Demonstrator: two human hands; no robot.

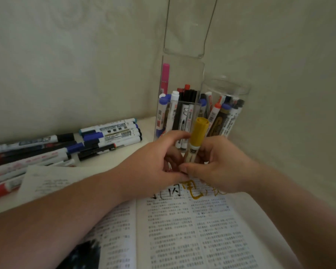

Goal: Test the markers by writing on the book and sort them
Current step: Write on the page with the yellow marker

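Note:
A yellow-capped marker (196, 138) stands almost upright above the open book (182, 230). My right hand (219, 166) grips its pale barrel low down, and the fingers of my left hand (153, 162) pinch it from the left side. The cap is on. Yellow and black handwritten characters (192, 191) mark the top of the book's right page, partly hidden by my hands. Just behind my hands stand a tall clear box (179, 105) and a round clear jar (224, 113), each holding several markers.
A pile of several loose markers (47, 150) lies on the table (124, 154) at the left, over a loose sheet of paper (52, 181). Wallpapered walls form a corner right behind the containers.

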